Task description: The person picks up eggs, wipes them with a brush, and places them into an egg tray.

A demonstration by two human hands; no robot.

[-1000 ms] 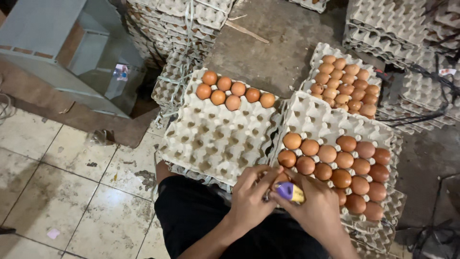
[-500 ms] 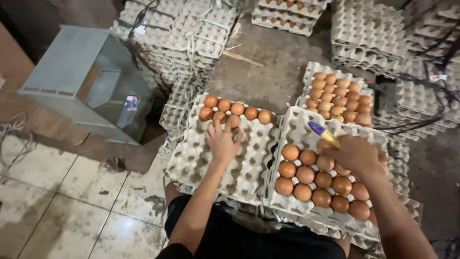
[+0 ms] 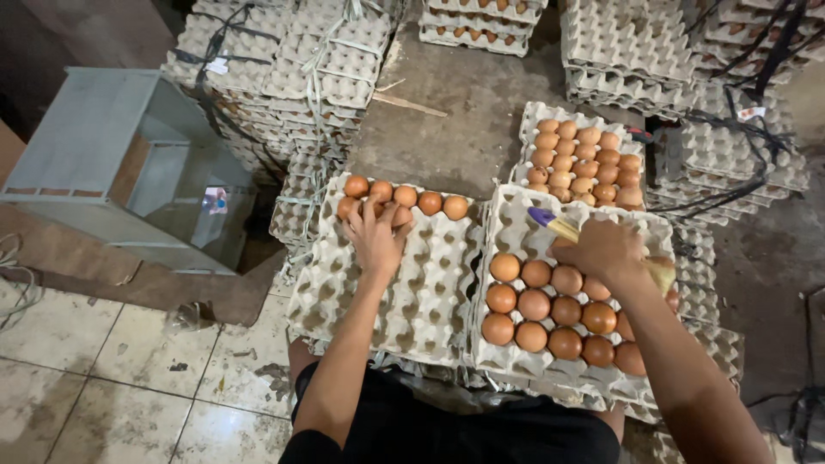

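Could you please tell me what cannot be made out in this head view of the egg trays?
- Eggs under the left hand: the hand covers them.
- Lower end of the purple-tipped tool: hidden by the right hand.
- Right tray's right-side eggs: the forearm covers them.
- Far egg tray: cut off by the top edge.

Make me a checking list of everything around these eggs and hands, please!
Surface: tiled floor at left, dark concrete floor beyond.
Job's things: left tray with one row of brown eggs; right tray with eggs filling its near rows.
Clutter: stacks of empty trays; a full egg tray behind.
Hands: left hand on eggs in the left tray; right hand holds a purple-tipped brush.
Cables: black cords over the right stacks.
Surroundings: grey metal box at left.
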